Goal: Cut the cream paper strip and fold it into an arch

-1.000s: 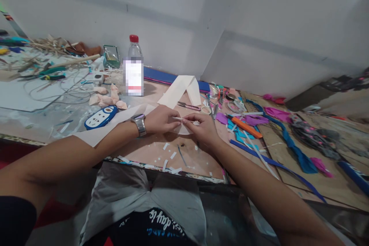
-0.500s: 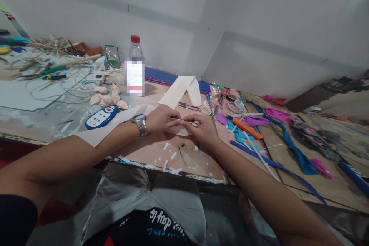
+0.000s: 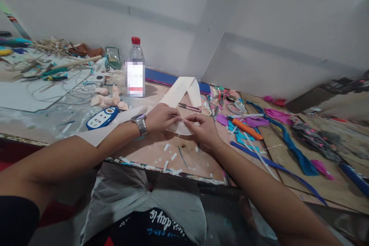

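My left hand (image 3: 163, 117), with a metal watch (image 3: 141, 125) on its wrist, pinches the edge of a pale paper strip (image 3: 99, 130). The strip runs left under my forearm, and a curved part of it shows below the fingers. Close beside it, my right hand (image 3: 201, 127) is closed at the fingertips on the same pale strip. Behind the hands a folded cream strip (image 3: 175, 91) lies on the table. Small snips (image 3: 190, 107) and a tape roll (image 3: 206, 111) are just beyond my fingers.
A red-capped bottle (image 3: 135, 78) stands behind my left hand. The blue-white power socket (image 3: 102, 118) lies near my left wrist. To the right are an orange cutter (image 3: 247, 129), a blue strip (image 3: 276, 165) and coloured scraps. Green-handled pliers (image 3: 54, 72) lie far left.
The fingertips of both hands have shifted slightly on the pale strip, with a small gap now between them. The hands stay in nearly the same place.
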Demonstrator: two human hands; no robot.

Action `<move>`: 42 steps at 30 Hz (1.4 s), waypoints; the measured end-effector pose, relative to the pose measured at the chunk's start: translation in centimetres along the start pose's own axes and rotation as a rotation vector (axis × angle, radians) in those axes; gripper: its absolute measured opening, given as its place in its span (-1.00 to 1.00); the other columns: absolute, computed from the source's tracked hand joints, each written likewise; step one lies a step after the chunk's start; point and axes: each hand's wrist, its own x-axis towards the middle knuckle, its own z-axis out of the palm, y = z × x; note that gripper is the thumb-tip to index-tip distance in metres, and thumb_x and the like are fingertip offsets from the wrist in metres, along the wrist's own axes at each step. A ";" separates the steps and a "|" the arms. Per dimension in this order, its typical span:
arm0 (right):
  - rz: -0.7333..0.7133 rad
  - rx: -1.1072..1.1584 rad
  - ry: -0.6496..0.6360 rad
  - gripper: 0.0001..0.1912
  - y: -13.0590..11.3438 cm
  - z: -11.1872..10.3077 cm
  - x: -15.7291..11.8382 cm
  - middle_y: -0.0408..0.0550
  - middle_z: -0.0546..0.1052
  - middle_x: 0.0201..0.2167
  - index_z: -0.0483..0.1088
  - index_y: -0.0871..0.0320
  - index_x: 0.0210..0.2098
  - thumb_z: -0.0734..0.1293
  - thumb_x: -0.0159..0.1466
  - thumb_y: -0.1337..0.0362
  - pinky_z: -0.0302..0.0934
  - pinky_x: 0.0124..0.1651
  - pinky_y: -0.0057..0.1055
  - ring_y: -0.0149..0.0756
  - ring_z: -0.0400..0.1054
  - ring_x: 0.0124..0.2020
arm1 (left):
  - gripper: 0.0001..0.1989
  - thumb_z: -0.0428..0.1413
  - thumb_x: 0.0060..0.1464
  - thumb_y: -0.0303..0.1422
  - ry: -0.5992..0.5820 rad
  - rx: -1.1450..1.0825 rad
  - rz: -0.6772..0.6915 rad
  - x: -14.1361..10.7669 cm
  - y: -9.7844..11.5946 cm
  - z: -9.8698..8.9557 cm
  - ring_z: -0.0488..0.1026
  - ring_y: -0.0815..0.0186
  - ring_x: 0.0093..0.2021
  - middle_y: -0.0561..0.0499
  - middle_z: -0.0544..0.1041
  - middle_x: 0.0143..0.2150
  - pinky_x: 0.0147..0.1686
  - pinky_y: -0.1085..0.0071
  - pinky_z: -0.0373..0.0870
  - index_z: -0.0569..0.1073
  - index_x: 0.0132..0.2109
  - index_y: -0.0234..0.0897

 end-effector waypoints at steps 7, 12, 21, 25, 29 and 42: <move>-0.024 0.006 -0.005 -0.75 0.1 0.1 0.2 0.02 0.69 -0.33 0.65 0.17 -0.30 0.46 0.23 0.11 0.39 -0.22 -0.31 -0.15 0.56 -0.29 | -0.65 0.08 0.33 -0.14 -0.009 -0.064 -0.011 -0.2 0.0 0.0 0.51 0.27 -0.31 -0.01 0.64 -0.35 -0.26 0.37 0.27 0.65 -0.23 -0.25; -0.048 0.004 0.040 -0.79 0.2 0.1 0.3 0.01 0.70 -0.34 0.65 0.17 -0.33 0.45 0.20 0.15 0.40 -0.19 -0.30 -0.16 0.56 -0.30 | -0.65 0.05 0.33 -0.17 -0.003 -0.048 -0.035 -0.2 -0.1 0.0 0.52 0.25 -0.29 -0.03 0.65 -0.33 -0.22 0.36 0.29 0.65 -0.23 -0.26; -0.061 0.011 0.097 -0.81 0.6 0.2 0.4 0.00 0.71 -0.29 0.66 0.14 -0.28 0.45 0.21 0.18 0.43 -0.12 -0.25 -0.11 0.59 -0.23 | -0.72 0.07 0.26 -0.23 0.032 -0.093 -0.128 -0.1 0.0 -0.7 0.53 0.25 -0.29 -0.03 0.65 -0.30 -0.26 0.37 0.32 0.63 -0.20 -0.27; -0.088 0.047 0.060 -0.81 0.8 0.3 0.3 0.01 0.72 -0.26 0.68 0.13 -0.26 0.46 0.22 0.18 0.47 -0.07 -0.22 -0.10 0.61 -0.20 | -0.71 0.13 0.21 -0.18 -0.020 -0.044 -0.071 -0.2 0.2 -0.4 0.56 0.20 -0.23 -0.06 0.67 -0.29 -0.18 0.34 0.35 0.65 -0.17 -0.26; -0.083 0.081 0.045 -0.83 0.9 0.5 0.1 0.00 0.72 -0.25 0.68 0.10 -0.25 0.46 0.23 0.19 0.47 -0.04 -0.20 -0.10 0.61 -0.19 | -0.70 0.11 0.23 -0.19 -0.045 -0.031 -0.070 -0.3 0.3 -0.2 0.57 0.19 -0.23 -0.07 0.67 -0.30 -0.17 0.33 0.34 0.67 -0.19 -0.26; -0.197 0.050 0.023 -0.87 -0.1 0.1 0.1 0.02 0.71 -0.28 0.68 0.09 -0.28 0.46 0.24 0.23 0.46 -0.06 -0.24 -0.14 0.59 -0.23 | -0.74 0.10 0.14 -0.27 -0.057 -0.262 -0.176 -0.2 0.7 -0.3 0.55 0.25 -0.28 -0.02 0.67 -0.28 -0.25 0.39 0.35 0.64 -0.20 -0.29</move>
